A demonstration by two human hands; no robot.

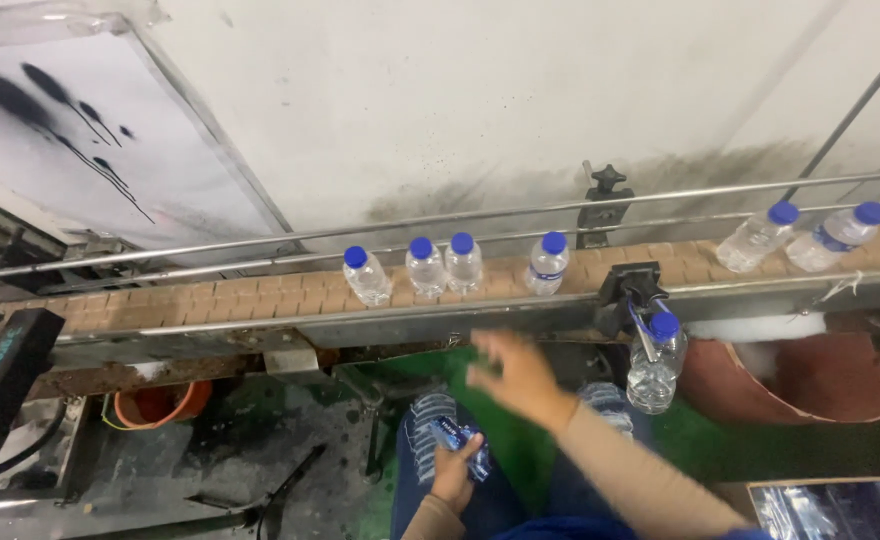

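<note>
My right hand [515,375] reaches forward below the conveyor belt [210,300], blurred, fingers spread and holding nothing. My left hand [455,470] rests low over my lap and grips a small blue printed wrapper [457,437]. Several clear water bottles with blue caps stand on the brown belt: one bottle [367,275], a touching pair [444,264] and a single bottle [548,262]. Two more bottles [757,238] lean at the far right. Another capped bottle [655,362] hangs by a black bracket [625,290] on the near side of the belt, right of my right hand.
Metal guide rails [260,235] run along the belt in front of a white wall. A black device [0,380] sits at the left, with an orange bucket [160,402] under the belt. A reddish-brown bin [810,385] and a plastic-wrapped pack [840,510] lie at the right.
</note>
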